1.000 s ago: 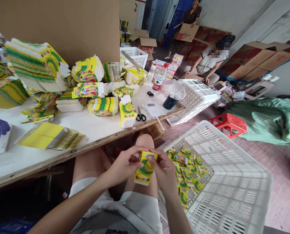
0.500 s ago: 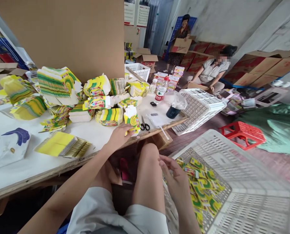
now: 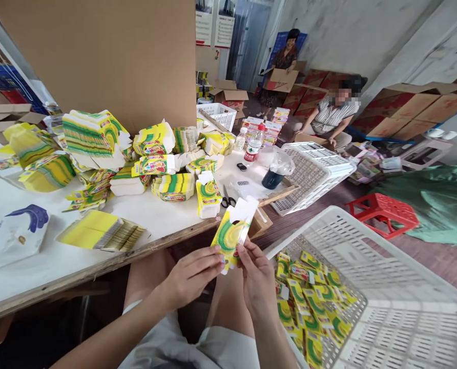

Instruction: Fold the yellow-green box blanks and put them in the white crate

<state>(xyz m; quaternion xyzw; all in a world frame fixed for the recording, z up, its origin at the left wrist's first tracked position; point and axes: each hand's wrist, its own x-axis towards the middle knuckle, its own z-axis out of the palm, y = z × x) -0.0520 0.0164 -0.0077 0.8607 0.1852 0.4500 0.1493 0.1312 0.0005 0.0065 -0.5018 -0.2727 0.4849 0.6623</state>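
Over my lap I hold a yellow and green carton [image 3: 230, 233] with its white end flaps sticking up. My left hand [image 3: 193, 274] pinches its lower left edge, and my right hand [image 3: 257, 271] grips its lower right side. Just beyond it, a small stack of similar flat cartons [image 3: 208, 195] lies at the table's edge, beside black-handled scissors [image 3: 228, 201]. To my right, a white plastic basket [image 3: 401, 297] has many yellow-green cartons [image 3: 315, 302] lying in it.
Bundles of unfolded cartons [image 3: 94, 138] crowd the white table [image 3: 13, 277] before a tall cardboard sheet [image 3: 109, 56]. A bottle [image 3: 254, 143] and a dark cup [image 3: 272, 178] stand at its far end. A red stool [image 3: 384, 210] and two people [image 3: 334, 115] are beyond.
My left hand has come back from the stack at the table edge with a carton. My right hand has moved up and left to grip it too.
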